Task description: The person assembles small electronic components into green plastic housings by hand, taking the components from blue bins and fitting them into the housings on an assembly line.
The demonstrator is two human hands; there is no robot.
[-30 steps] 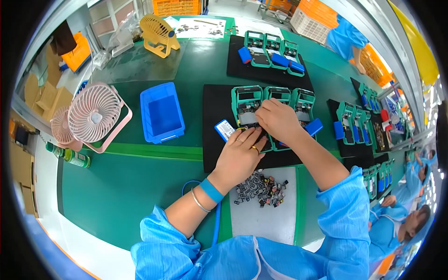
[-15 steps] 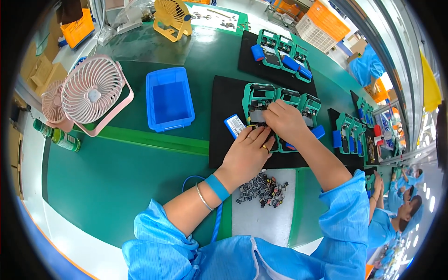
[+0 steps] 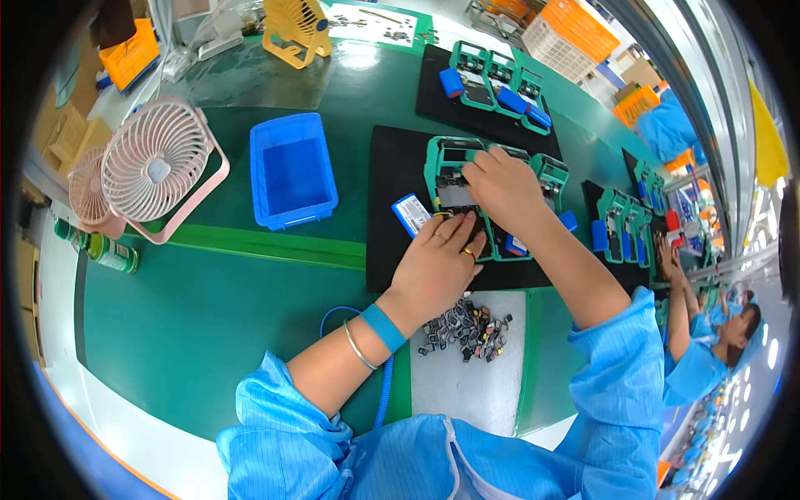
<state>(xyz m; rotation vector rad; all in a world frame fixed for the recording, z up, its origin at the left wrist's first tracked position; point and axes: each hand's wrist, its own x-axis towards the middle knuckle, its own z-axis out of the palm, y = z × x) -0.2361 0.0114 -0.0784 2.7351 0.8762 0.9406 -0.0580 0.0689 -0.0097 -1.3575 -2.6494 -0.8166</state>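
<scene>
Left hand (image 3: 437,262) flat on black mat (image 3: 392,208), fingers loosely spread at near edge of green fixture (image 3: 450,179), gripping nothing visible. Right hand (image 3: 500,187) curled over same fixture, fingertips pressing; hold unclear. Since a second ago both hands stay on this fixture, barely shifted: seating work ongoing. White-blue labelled battery (image 3: 411,214) just left of left hand. Blue bin (image 3: 292,171) further left. Pile of small grey parts (image 3: 467,329) on white sheet, near.

A small rectangular pack with a white and blue label (image 3: 412,213) lies on the black mat (image 3: 392,167), just left of the green fixture (image 3: 446,171). A white printed sheet with a green border (image 3: 371,21) lies flat at the far table edge.
</scene>
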